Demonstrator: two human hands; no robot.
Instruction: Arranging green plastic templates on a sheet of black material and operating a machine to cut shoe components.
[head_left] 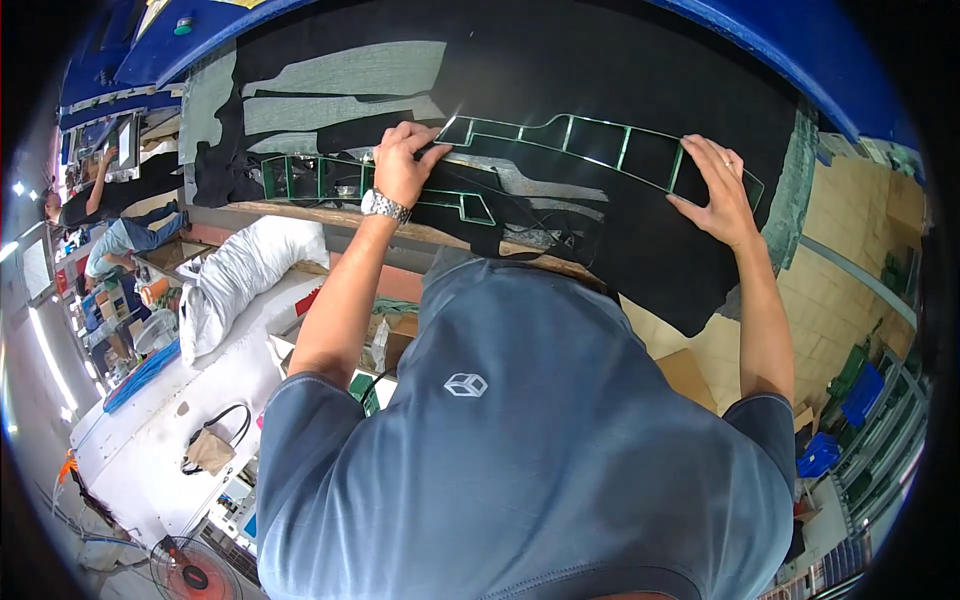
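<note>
A long, narrow cutting die (625, 150) with green metal edges and several crossbars lies over a black leather sheet (620, 60). At its left end, my left hand (402, 165), with a metal watch at the wrist, pinches the frame between thumb and bent fingers. Near the other end my right hand (718, 185) grips the frame, thumb on the near edge and fingers over the far one, covering part of it. A second green cutting die (289, 178) lies at the left near edge, partly hidden by my left hand and wrist. Long cut-out gaps (350, 68) in the leather show a grey surface.
A blue machine beam (840, 90) curves along the far side. Left of me are a white wrapped bundle (255, 270), a small bag (210, 450) and a fan (195, 575). Other people (120, 240) are farther left. Blue bins (820, 455) stand by racks at right.
</note>
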